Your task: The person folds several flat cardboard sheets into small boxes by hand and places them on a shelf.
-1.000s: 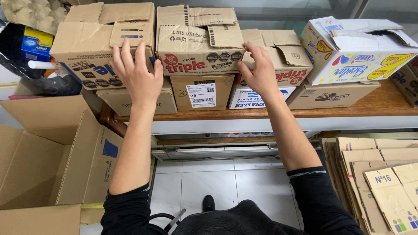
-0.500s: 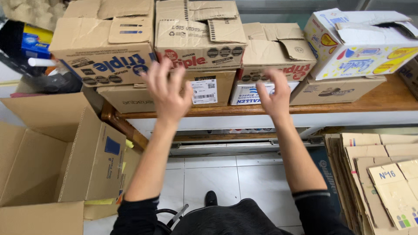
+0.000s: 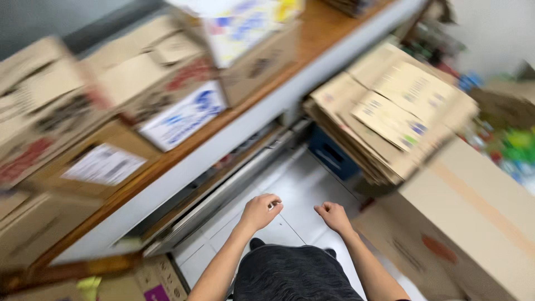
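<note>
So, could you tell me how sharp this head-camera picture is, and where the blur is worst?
Head view: strong motion blur smears the boxes on the shelf and the flattened cardboard stack; both hands, left and right, are sharper; the frame is tilted; lighting is even, without harsh glare.

Pale tiled floor (image 3: 312,195) at six o'clock; a long wooden shelf (image 3: 234,120) runs toward one o'clock; grey wall (image 3: 50,19) at eleven.

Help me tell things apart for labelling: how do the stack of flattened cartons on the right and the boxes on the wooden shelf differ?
The flattened cartons lie folded flat, layered in a leaning pile beside the shelf; the boxes on the shelf are assembled, standing in a row. The pile looks plain tan with small prints; one shelf box has a white and blue face. Both are cardboard, both blurred.
</note>
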